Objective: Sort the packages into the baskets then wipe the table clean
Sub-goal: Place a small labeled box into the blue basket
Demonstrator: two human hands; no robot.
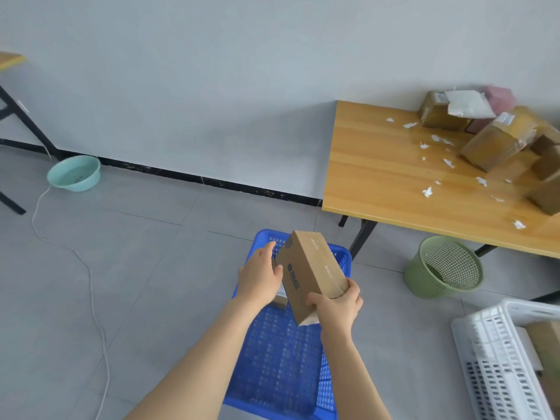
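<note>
Wooden and honey-coloured, the long worktop (378, 177) stood at the right against the wall, carrying a heap of brown cardboard packages (497, 144). A blue perforated plastic basket (281, 359) sat on the grey floor under both hands. A white slatted plastic basket (491, 359) sat at the lower right with something brown inside. A green mesh wastebasket (418, 280) stood beside a worktop leg.

Over the blue basket, a long brown cardboard box (312, 268) was held tilted. The right hand (336, 307) gripped its near end, fingers curled round it. The left hand (260, 277) lay fairly open against the box's left side, fingers nearly straight, above a smaller package (280, 298) partly hidden beneath it. Torn white paper scraps (427, 191) littered the worktop.
</note>
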